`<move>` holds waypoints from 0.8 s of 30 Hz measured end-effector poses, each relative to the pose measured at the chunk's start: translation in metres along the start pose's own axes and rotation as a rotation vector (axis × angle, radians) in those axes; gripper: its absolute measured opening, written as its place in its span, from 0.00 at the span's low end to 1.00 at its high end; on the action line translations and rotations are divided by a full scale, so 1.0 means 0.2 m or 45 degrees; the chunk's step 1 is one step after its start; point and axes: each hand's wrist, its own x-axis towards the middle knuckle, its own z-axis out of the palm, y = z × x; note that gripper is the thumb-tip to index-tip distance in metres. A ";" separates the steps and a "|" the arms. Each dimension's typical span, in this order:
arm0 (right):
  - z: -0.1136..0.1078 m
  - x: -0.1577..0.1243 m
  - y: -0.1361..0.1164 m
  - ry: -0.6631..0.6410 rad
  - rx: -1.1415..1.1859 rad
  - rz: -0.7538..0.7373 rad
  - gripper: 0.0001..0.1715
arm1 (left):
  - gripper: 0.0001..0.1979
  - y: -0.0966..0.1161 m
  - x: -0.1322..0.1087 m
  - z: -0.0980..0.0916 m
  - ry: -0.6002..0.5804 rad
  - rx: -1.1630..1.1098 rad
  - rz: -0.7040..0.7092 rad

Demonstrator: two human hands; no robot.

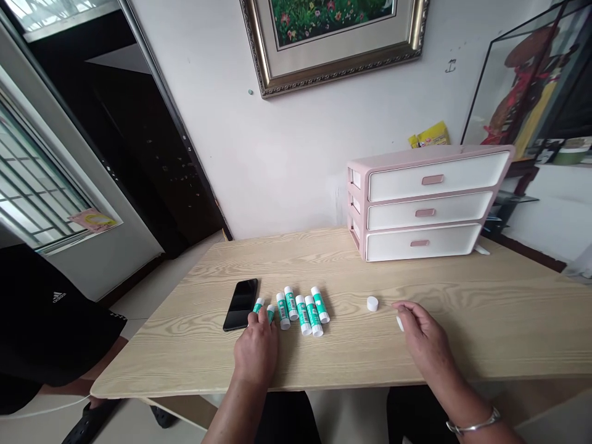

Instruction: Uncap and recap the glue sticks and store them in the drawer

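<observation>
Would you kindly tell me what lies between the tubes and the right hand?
A white cap lies between the tubes and right hand in the head view.

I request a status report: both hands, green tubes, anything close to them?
Left hand at two green tubes, grip unclear. Five more tubes alongside. Right hand at small white piece. Black phone close to left hand.

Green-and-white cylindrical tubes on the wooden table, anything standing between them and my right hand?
Yes, a short round white cap sits on the wooden table between your right hand and the nearest green-and-white tube.
</observation>
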 end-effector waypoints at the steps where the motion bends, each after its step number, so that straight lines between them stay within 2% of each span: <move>1: 0.00 0.00 0.00 -0.002 0.004 0.013 0.25 | 0.17 -0.01 0.00 0.00 0.005 0.000 0.004; 7: -0.01 0.00 0.00 -0.034 0.011 0.021 0.24 | 0.14 -0.05 0.03 0.02 0.046 -0.010 -0.005; 15: 0.00 0.00 0.05 -0.067 0.010 0.001 0.23 | 0.13 -0.04 0.05 0.02 0.073 -0.071 0.024; 24: 0.01 0.01 0.06 0.063 -0.002 -0.025 0.27 | 0.19 0.08 0.04 -0.01 0.025 -0.213 0.136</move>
